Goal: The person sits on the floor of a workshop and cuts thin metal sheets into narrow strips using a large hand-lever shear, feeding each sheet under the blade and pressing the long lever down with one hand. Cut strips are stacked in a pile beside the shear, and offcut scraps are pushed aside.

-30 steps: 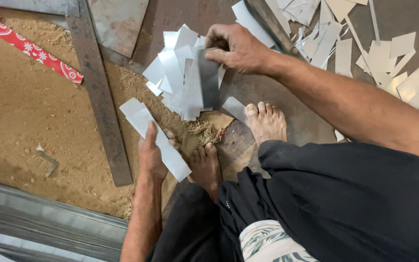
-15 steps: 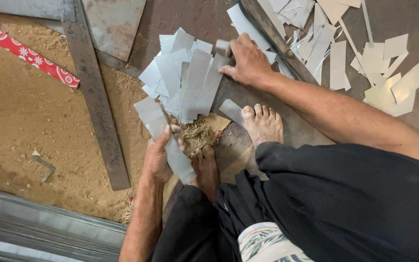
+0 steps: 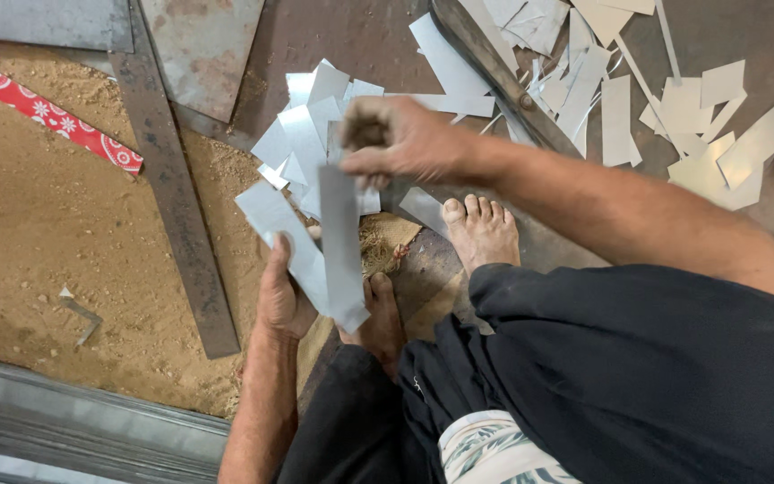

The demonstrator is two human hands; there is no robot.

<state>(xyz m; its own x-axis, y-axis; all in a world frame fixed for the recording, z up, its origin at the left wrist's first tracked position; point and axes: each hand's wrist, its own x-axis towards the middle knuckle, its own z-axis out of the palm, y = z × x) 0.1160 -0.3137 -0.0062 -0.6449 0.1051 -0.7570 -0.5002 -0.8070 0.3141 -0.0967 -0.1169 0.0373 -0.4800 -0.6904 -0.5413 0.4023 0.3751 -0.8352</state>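
My left hand (image 3: 281, 291) grips a long silvery metal strip (image 3: 272, 220) low on the sandy floor, beside my bare left foot (image 3: 378, 314). My right hand (image 3: 396, 139), blurred, is raised over the pile of cut sheet-metal pieces (image 3: 311, 121) and pinches the top of a second grey metal strip (image 3: 340, 246). That strip hangs down across the one in my left hand. My bare right foot (image 3: 481, 233) rests on a dark plate just right of the strips.
A long rusty flat bar (image 3: 176, 206) lies diagonally on the sand at left, with a rusty metal sheet (image 3: 203, 49) above it and a red patterned cloth (image 3: 55, 116) at far left. More cut metal offcuts (image 3: 700, 134) lie scattered at top right near a dark bar (image 3: 494, 76). Grey metal rails (image 3: 73, 421) run along the bottom left.
My right hand left the pile, lifting a metal strip up and toward my left hand. My left hand stays low, holding its strip.
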